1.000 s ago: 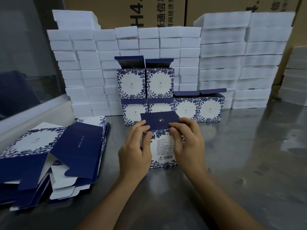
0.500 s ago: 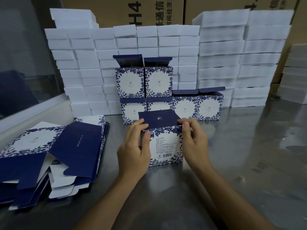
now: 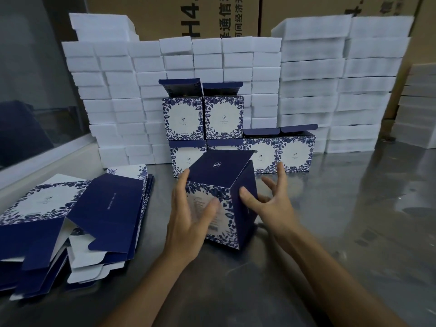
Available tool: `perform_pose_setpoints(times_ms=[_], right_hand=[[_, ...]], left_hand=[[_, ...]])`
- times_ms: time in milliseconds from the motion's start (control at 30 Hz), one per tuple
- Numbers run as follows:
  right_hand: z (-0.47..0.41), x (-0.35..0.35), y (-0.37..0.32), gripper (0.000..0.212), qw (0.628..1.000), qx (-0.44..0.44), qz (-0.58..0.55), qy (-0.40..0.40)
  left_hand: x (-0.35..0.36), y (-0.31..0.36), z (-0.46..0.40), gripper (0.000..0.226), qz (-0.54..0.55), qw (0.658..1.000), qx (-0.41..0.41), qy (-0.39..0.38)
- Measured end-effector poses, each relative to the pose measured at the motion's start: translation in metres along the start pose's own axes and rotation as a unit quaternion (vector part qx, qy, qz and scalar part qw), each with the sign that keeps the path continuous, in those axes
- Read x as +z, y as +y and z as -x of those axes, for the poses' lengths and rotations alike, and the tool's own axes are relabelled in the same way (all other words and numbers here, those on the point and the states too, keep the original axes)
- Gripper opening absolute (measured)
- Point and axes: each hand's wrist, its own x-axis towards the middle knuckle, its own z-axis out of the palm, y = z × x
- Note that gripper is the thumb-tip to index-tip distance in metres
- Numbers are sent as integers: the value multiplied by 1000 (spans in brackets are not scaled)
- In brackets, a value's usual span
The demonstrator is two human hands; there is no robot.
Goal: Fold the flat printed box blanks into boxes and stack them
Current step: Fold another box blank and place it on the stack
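I see the box standing on the steel table, turned so one corner edge faces me, its navy lid closed on top. My left hand has its fingers spread fairly straight, the thumb lying on the printed front face and a fingertip at the lid's left edge. My right hand is wide, its thumb touching the navy side face while the other fingers splay clear of the box.

To the right of the box the table is bare and shiny, with room out to the foam stacks. Just behind stand the finished boxes, two tiers, their rear flaps up; the gap between them and my box is narrow. To the left the pile of blanks lies close beside my left forearm, edges fanned toward me.

Half a second ago the box sat square-on with both hands pinching its upper corners; now it is rotated, and both hands have loosened and spread.
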Motion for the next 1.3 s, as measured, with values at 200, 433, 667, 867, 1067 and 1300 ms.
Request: perform_pose_setpoints(times_ms=[200, 433, 667, 867, 1067, 1300], right_hand=[[5, 7, 8, 139, 989, -81, 126, -3], [5, 11, 14, 106, 969, -165, 181, -5], [8, 21, 4, 45, 983, -130, 129, -11], [6, 20, -6, 25, 988, -93, 121, 12], [6, 18, -2, 29, 979, -108, 170, 1], [8, 24, -6, 29, 961, -190, 200, 24]], left_hand=[[3, 4, 0, 93, -19, 999, -1, -28], [-3, 5, -5, 38, -23, 999, 22, 37], [-3, 4, -7, 25, -80, 990, 63, 93], [0, 6, -3, 41, 7, 998, 21, 54], [4, 4, -1, 90, 21, 1000, -13, -9], [10, 9, 1, 77, -5, 1000, -4, -16]])
